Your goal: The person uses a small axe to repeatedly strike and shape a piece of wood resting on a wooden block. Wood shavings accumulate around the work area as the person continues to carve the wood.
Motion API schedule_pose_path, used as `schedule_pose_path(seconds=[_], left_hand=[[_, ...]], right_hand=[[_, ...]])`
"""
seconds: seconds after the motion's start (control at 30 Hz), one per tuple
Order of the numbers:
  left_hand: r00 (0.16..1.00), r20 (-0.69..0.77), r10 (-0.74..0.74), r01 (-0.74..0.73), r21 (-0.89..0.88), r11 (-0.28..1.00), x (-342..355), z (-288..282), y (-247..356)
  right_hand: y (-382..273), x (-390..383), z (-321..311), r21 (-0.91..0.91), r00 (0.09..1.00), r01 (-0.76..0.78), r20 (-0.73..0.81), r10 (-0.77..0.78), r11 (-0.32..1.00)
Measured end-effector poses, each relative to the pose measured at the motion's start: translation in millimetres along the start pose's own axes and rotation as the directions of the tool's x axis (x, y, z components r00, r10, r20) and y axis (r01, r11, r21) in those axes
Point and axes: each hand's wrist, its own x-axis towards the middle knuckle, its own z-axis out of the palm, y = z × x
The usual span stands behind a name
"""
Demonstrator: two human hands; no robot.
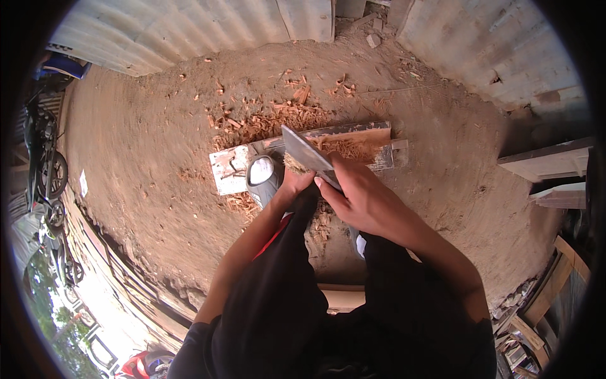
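Note:
My right hand [369, 197] is closed around the near end of a broad grey metal blade [304, 148], which slants up to the left; its handle is hidden in my fingers. Just left of it, my left hand [298, 180] is closed on a rough, straw-brown fibrous piece [294, 165], mostly covered by blade and fingers. The piece lies close against the blade's lower face. Below both hands a long, weathered wooden board [228, 165] rests on the ground, with wood shavings [362, 148] on its right part. A grey shoe [264, 183] stands on the board's left part.
Orange-brown wood chips [268, 120] are scattered on the dirt ground [145, 139] beyond the board. Corrugated metal sheets [189, 28] stand at the back. Motorcycles [53, 170] are parked at the left; wooden boards [549, 165] and scrap timber [549, 294] lie at the right.

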Motion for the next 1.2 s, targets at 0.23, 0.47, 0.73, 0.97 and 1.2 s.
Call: schedule_pose_path(seconds=[0.23,0.47,0.73,0.97,1.2], left_hand=[[0.991,-0.077,-0.111,0.114,0.040,0.993,5,1,27],[0.902,-0.390,-0.187,0.085,-0.264,0.961,10,-25,17],[0.882,-0.314,-0.352,0.165,-0.493,0.854,40,-24,67],[0.843,-0.376,-0.385,0.276,-0.313,0.909,35,-18,54],[0.884,-0.199,-0.423,0.382,-0.215,0.899,19,-8,57]], right_hand=[[36,-9,-11,0.018,0.989,-0.145,0.045,0.144,0.989],[44,-16,-34,0.058,0.961,-0.271,0.072,0.267,0.961],[44,-25,-37,0.025,0.939,-0.326,0.123,0.321,0.945],[50,-27,-31,0.024,0.952,-0.283,0.128,0.278,0.959],[23,-11,-41,0.062,0.933,-0.326,0.182,0.311,0.943]])
